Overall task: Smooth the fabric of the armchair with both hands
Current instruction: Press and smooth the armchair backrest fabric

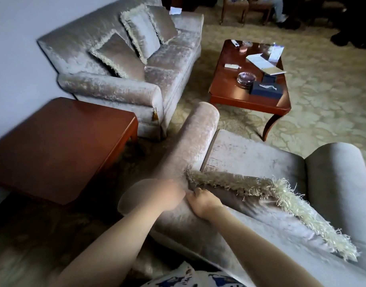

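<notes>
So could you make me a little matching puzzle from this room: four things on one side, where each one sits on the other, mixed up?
Things:
1. hands
2. tissue box
3. fringed cushion
4. three cushions

Places:
A. on the sofa by the wall
B. on the armchair's rolled arm
C. on the coffee table
D. on the armchair seat, leaning against its back

Pairs: 1-B, 2-C, 3-D, 4-A
</notes>
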A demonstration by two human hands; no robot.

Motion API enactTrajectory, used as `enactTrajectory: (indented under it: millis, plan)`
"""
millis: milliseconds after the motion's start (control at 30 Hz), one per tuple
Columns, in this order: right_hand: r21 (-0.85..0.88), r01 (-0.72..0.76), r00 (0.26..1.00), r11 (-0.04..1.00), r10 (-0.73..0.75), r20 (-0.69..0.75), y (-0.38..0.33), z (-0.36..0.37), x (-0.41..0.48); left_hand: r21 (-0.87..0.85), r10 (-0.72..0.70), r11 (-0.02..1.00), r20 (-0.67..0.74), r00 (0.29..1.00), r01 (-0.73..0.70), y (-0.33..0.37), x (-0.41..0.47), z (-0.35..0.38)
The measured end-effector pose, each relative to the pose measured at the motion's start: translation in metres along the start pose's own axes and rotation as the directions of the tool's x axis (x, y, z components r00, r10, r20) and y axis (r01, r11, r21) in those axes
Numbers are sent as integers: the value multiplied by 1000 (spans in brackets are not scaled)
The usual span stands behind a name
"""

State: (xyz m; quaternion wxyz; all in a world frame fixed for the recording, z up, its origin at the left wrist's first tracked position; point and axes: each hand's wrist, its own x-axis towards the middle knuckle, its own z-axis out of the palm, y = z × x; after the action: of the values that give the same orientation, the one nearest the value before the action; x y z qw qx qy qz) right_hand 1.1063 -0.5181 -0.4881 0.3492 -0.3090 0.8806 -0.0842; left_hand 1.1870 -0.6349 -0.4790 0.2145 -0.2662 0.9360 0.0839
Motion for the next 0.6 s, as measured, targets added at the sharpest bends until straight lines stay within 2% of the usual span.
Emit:
enactTrajectory:
  millis: [133,267,400,600]
  plan:
    - [21,60,995,998,-61,83,6,-3,23,24,-52,998,76,996,50,-1,23,1]
    - [51,81,992,995,-86,93,13,-25,42,-40,-92,995,40,995,93,3,44,-10]
    - [53,62,990,997,-68,126,24,-25,43,-18,-73,997,34,997,73,7,37,-3]
    - [88,5,998,996,1,-58,31,-17,16,21,60,998,-26,998,-60,-9,15,3]
